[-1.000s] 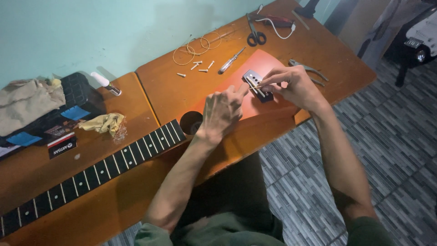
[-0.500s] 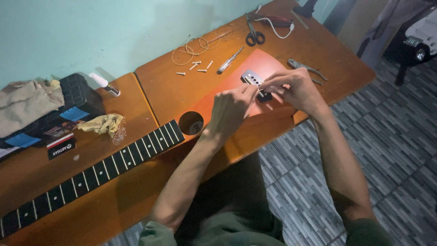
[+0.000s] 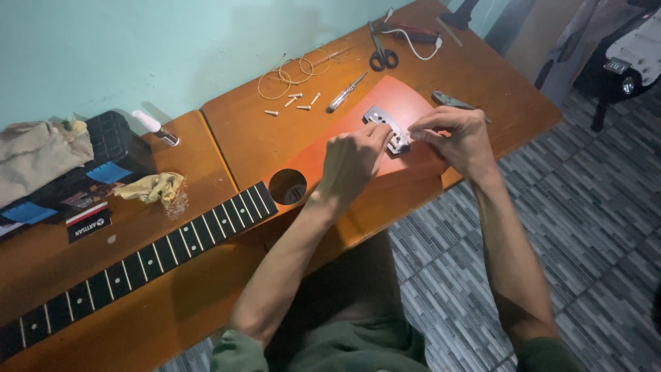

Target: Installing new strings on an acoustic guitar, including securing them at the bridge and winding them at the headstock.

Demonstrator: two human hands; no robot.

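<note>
An orange acoustic guitar body (image 3: 323, 148) lies flat on the wooden table, its round sound hole (image 3: 288, 186) open and its dark fretboard (image 3: 138, 258) running to the lower left. A small grey metal bridge piece (image 3: 383, 121) sits on the guitar top. My left hand (image 3: 351, 164) has its fingertips pinched on the piece's near edge. My right hand (image 3: 456, 141) pinches its right end from the other side. The fingers hide the middle of the piece.
On the table behind the guitar lie white pins (image 3: 295, 102), a screwdriver (image 3: 346, 92), coiled strings (image 3: 292, 69), scissors (image 3: 381, 54) and pliers (image 3: 451, 101). A yellow cloth (image 3: 155, 187) and a black case (image 3: 96, 162) sit at the left. Tiled floor lies to the right.
My left hand has slid up from beside the sound hole to the bridge piece, uncovering the hole. My right hand has stayed at the piece.
</note>
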